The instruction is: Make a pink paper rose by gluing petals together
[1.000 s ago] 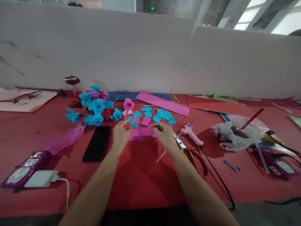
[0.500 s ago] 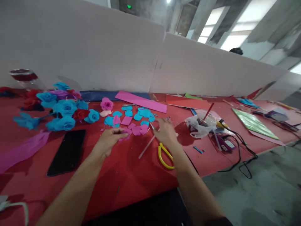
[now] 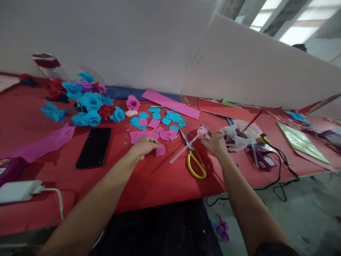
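My left hand (image 3: 145, 147) is closed in a pinch on a pink paper petal (image 3: 160, 150), just in front of a row of pink paper pieces (image 3: 146, 134). Several blue paper petals (image 3: 174, 116) lie behind these. My right hand (image 3: 215, 143) is closed at the pink paper end of a pale straw (image 3: 183, 149). The straw slants down to the left and casts a shadow on the table. Scissors (image 3: 197, 163) with yellow and red handles lie partly spread below it, beside my right hand.
Blue, red and purple paper flowers (image 3: 90, 102) stand at the left, behind a black phone (image 3: 93, 148). A pink flower (image 3: 132, 102) sits near a pink strip (image 3: 170, 104). A plastic bag and cup (image 3: 237, 137), cables (image 3: 279, 167) and a green packet (image 3: 302, 142) are at right.
My left hand has come away from the pink pieces with one petal. My right hand has shifted right with the straw, uncovering the scissors. The view has turned downward.
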A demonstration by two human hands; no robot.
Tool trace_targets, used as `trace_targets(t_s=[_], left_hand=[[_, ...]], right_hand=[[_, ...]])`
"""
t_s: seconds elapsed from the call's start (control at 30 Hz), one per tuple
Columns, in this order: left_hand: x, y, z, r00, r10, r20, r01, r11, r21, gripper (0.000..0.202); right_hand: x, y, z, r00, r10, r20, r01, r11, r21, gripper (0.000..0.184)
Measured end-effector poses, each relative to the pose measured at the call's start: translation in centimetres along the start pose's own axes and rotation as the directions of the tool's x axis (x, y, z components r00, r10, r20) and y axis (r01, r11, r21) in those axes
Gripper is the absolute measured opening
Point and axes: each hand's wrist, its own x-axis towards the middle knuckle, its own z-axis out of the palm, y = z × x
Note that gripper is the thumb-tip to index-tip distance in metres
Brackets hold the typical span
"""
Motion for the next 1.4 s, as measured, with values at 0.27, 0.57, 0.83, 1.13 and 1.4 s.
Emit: trace_targets(t_s=[0.27, 0.57, 0.83, 1.13, 1.4], left_hand=[[0.5, -0.8, -0.3, 0.999, 0.015, 0.040, -0.031, 0.904, 0.426, 0.005], [0.9, -0.5, -0.5, 0.995, 0.030, 0.096, -0.085, 0.762, 0.642, 0.006], [0.9, -0.4, -0.6, 0.994, 0.022, 0.102, -0.083, 0.761, 0.643, 0.007], [1.1, -0.5, -0.7, 0.989, 0.016, 0.146, -0.112, 0.729, 0.675, 0.010], [1.1, -0.1, -0.6, 0.984, 0.027, 0.177, -0.150, 0.657, 0.739, 0.012]], right_hand=[[-7.4, -3.0, -3.3, 0.966, -0.171, 0.197, 0.024, 0.810, 0.586, 0.035], [-10.9, -7.2, -1.7, 0.845, -0.445, 0.297, 0.108, 0.686, 0.720, 0.028], [-10.2, -8.4, -1.7, 0.810, -0.487, 0.327, 0.191, 0.746, 0.638, 0.026], [-10.1, -7.9, -0.9, 0.819, -0.460, 0.344, 0.201, 0.790, 0.579, 0.025], [-9.9, -8.1, -1.6, 0.837, -0.473, 0.275, 0.245, 0.773, 0.585, 0.024]])
